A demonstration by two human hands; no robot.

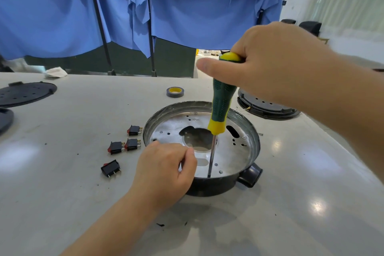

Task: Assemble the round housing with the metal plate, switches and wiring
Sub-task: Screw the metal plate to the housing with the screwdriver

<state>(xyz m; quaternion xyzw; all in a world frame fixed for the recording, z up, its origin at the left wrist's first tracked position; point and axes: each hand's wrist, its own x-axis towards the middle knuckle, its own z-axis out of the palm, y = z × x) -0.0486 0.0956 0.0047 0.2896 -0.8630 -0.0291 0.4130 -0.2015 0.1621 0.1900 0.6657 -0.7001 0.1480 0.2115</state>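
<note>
Now R hand [276, 64] grips upright screwdriver [221, 106]; L hand [166, 168] steadies housing [252, 141].

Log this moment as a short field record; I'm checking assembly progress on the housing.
right hand: right hand grips the screwdriver by its handle top, held near upright
screwdriver tip: down on the plate near its front edge
left hand: left hand rests curled at the housing rim; whether it pinches anything is unclear
plate: seated inside the housing
switches: four switches loose on the table, left of the housing
tape: tape behind the housing
wiring: none visible
</note>
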